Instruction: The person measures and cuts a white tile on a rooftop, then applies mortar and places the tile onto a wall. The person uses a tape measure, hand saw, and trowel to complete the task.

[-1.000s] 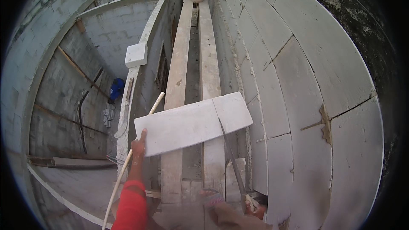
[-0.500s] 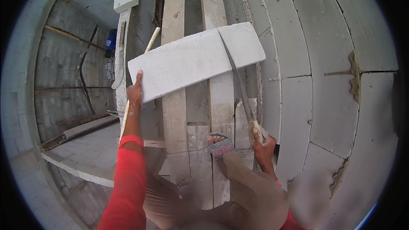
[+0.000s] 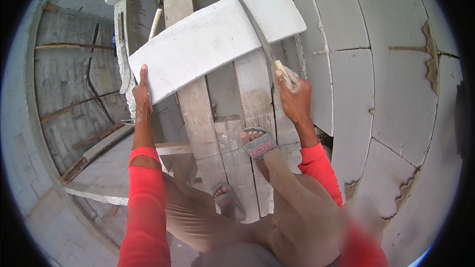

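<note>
White block pinched at left end by left grip; right grip wrapped round pale saw handle.

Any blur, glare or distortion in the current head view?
Head view: fisheye distortion bows the white block, corners go black; a hazy smear at lower right blurs part of the right red sleeve; light looks soft, no strong glare; right hand fairly sharp.

A long white slab lies aslant, a pale-handled saw crossing it toward the right end.
</note>
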`<state>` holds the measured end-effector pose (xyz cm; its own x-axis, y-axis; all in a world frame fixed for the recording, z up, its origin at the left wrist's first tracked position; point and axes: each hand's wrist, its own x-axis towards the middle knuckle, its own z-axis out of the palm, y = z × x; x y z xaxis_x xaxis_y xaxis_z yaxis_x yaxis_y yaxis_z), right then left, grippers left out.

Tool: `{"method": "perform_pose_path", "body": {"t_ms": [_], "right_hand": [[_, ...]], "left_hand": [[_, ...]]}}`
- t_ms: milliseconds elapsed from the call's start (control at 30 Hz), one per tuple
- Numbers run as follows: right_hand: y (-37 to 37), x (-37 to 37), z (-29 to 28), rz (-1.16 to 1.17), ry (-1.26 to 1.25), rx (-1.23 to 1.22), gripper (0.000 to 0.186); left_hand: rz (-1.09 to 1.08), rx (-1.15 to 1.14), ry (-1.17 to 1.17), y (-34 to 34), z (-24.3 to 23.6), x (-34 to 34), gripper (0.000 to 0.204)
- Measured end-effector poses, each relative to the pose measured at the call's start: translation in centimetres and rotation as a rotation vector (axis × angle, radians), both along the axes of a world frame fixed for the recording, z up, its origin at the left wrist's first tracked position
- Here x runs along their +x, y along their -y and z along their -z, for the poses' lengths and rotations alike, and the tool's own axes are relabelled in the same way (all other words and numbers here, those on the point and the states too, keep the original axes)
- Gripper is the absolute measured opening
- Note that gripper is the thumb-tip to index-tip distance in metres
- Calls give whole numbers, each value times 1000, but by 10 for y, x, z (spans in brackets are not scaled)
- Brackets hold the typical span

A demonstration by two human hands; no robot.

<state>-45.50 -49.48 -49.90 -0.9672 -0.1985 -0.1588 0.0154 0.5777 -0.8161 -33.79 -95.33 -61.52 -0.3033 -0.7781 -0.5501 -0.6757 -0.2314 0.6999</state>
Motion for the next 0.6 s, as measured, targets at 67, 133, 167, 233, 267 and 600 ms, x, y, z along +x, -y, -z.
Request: {"method": "perform_pose_path", "body": {"t_ms": [67,133,167,233,267,600], "right_hand": [[-23,24,16,33,48,-7,35],[-66,68,38,52,-1,11,34],[-93,98,49,66,20,64,35],[-95,100,45,61,75,11,35],[-98,111,34,105,174,28,35],[-83,103,13,84,-9,-6,34]], "left_hand": [[-31,-43,29,-3,-5,-3,131],[-8,-8,2,-4,-9,-8,133],[25,-42,-9,-5,-11,-7,130],[-8,-82,13,-5,-13,-7,129],[3,-74,71,-5,-12,-7,129],[81,-56,-68,-4,-13,-9,130]]}}
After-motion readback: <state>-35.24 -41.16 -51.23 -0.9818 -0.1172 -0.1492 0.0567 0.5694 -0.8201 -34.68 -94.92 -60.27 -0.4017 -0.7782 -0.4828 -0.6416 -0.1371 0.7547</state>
